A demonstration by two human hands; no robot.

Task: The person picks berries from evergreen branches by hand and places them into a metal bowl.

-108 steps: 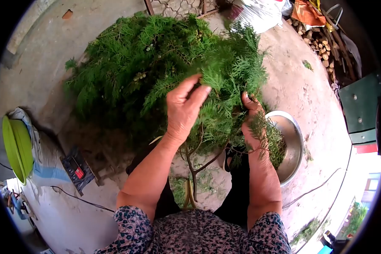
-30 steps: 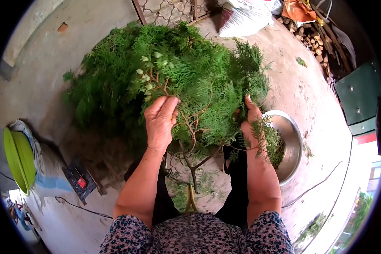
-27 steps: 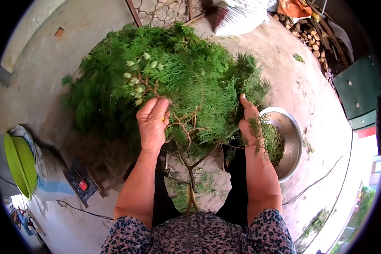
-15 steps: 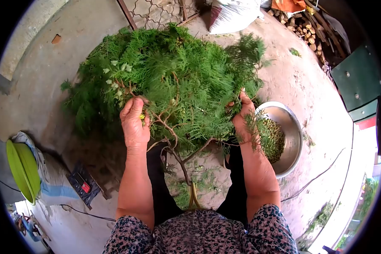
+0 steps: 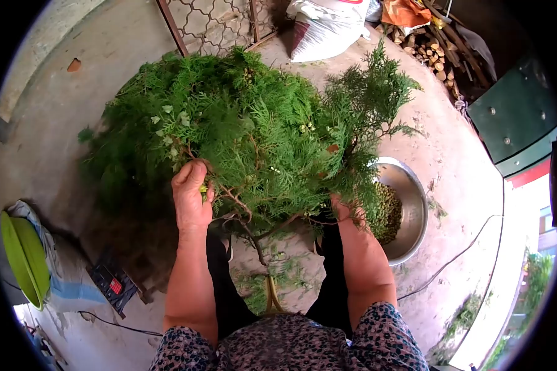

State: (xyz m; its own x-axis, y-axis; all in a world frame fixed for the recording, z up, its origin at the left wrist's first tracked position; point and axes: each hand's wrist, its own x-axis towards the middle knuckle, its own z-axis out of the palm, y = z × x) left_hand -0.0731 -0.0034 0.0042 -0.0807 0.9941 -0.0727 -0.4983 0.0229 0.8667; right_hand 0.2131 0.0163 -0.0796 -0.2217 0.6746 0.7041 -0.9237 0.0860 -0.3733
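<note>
A big leafy evergreen branch [image 5: 272, 142], with flat fern-like sprays, spreads in front of me, and its brown stem runs down between my legs. My left hand [image 5: 192, 195] is closed around a twig at the left of the branch. Yellow-green bits, perhaps seed cones, show between its fingers, and pale green cones [image 5: 168, 133] hang just above it. My right hand [image 5: 346, 209] reaches in under the right-hand sprays, its fingers hidden by foliage. Close to that wrist stands a metal bowl [image 5: 418, 213] holding many small green-brown cones [image 5: 387, 213], partly covered by a spray.
A white sack [image 5: 325, 31] and stacked firewood [image 5: 427, 49] stand at the back. On the left are a lime-green basin [image 5: 25, 256], a grey-blue sack [image 5: 74, 284] and a dark crate [image 5: 112, 281]. Dark green furniture [image 5: 513, 117] stands right. A cable [image 5: 452, 263] crosses the floor.
My right hand has gone lower and its fingers have passed out of sight behind foliage. The right-hand spray has swung outward. My left hand keeps its grip; the whole view has shifted slightly.
</note>
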